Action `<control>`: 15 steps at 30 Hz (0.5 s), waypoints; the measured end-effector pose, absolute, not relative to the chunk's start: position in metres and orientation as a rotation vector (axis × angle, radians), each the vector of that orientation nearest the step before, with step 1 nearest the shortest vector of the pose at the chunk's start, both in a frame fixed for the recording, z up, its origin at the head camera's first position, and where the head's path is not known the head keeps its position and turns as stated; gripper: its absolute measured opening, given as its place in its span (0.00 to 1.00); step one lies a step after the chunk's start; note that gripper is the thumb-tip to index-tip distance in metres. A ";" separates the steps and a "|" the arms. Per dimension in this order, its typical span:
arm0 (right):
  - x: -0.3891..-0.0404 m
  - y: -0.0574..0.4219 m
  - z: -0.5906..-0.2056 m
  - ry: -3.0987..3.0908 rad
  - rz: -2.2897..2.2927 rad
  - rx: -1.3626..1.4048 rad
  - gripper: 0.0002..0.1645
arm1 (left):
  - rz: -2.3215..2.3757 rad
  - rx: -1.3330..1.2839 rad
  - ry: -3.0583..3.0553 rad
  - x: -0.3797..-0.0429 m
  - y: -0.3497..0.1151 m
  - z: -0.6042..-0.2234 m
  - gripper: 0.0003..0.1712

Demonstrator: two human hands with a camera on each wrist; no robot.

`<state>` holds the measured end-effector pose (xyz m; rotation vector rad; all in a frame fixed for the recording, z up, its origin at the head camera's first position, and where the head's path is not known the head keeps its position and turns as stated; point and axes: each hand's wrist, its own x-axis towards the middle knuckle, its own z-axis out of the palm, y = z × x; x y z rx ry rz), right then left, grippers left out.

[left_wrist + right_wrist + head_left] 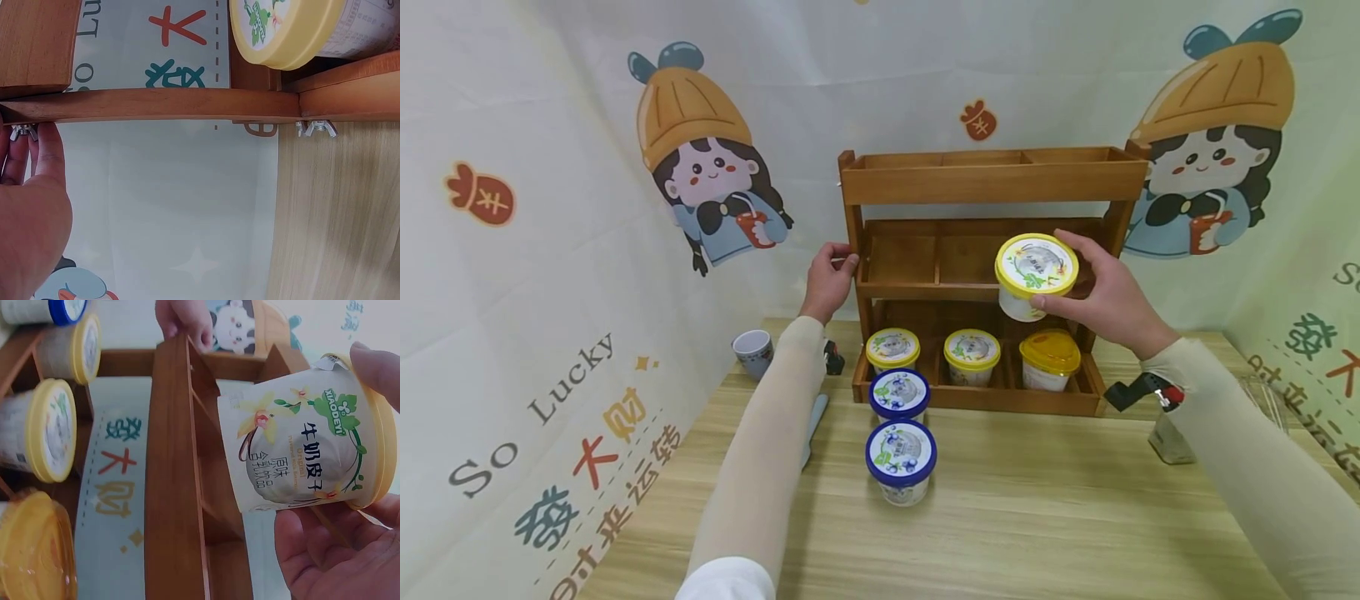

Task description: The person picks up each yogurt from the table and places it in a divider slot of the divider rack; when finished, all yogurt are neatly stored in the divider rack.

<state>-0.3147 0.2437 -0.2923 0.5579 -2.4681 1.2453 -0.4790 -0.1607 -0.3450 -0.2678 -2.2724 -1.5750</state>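
Observation:
In the head view my right hand (pixel 1116 296) holds a tub (pixel 1037 271) with a yellow lid and white printed sides, raised in front of the middle tier of a wooden rack (pixel 992 182). The right wrist view shows the thumb on one side of that tub's lid and the fingers on the other. My left hand (pixel 830 283) grips the rack's left post beside the middle tier. Close to these fingertips is a wing nut (pixel 24 131). On the bottom tier stand two yellow-lidded tubs (pixel 892 347) (pixel 972 356) and a tub with a yellow dome lid (pixel 1049 358).
Two blue-lidded tubs (pixel 901 454) (pixel 899 394) stand on the table before the rack's left end. Behind my left forearm are a patterned cup (pixel 753 353) and a light blue utensil (pixel 815 429). A small carton-like object (pixel 1171 442) lies near my right forearm. Printed cloth hangs behind.

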 end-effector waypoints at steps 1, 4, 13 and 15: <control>-0.318 0.245 -0.291 -2.465 1.261 0.539 0.58 | -1.576 -0.269 -2.274 -0.479 -0.160 -0.345 0.18; -0.327 0.250 -0.288 -2.449 1.294 0.506 0.58 | -1.576 -0.270 -2.274 -0.479 -0.160 -0.345 0.19; -0.351 0.260 -0.282 -2.467 1.257 0.363 0.60 | -1.581 -0.272 -2.271 -0.480 -0.160 -0.345 0.18; -0.356 0.261 -0.282 -2.459 1.265 0.336 0.60 | -1.584 -0.271 -2.269 -0.480 -0.160 -0.346 0.18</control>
